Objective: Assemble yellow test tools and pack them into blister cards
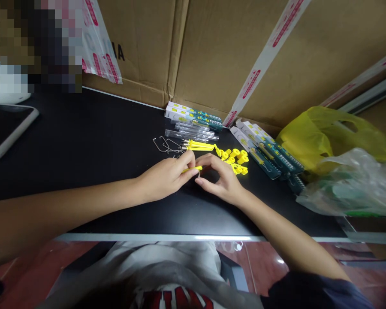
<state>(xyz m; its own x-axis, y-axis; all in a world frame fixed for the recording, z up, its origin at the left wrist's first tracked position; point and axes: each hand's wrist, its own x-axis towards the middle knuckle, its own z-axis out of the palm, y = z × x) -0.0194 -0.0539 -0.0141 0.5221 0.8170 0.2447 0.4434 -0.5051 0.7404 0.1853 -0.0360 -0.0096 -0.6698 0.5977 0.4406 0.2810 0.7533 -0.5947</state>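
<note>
2 bare hands meet over a black desk (116, 124). The left hand (164, 178) pinches a yellow plastic piece (197, 168) between thumb and fingers. The right hand (225, 178) curves around its free end, thumb and forefinger parted, with a small metal bit (199, 174) between them; whether it grips that is unclear. Doing this well probably means a steady left pinch and gentle alignment without forcing. The piece's long axis runs roughly sideways, free end pointing right, nearer the wearer than the loose yellow parts (234, 153).
</note>
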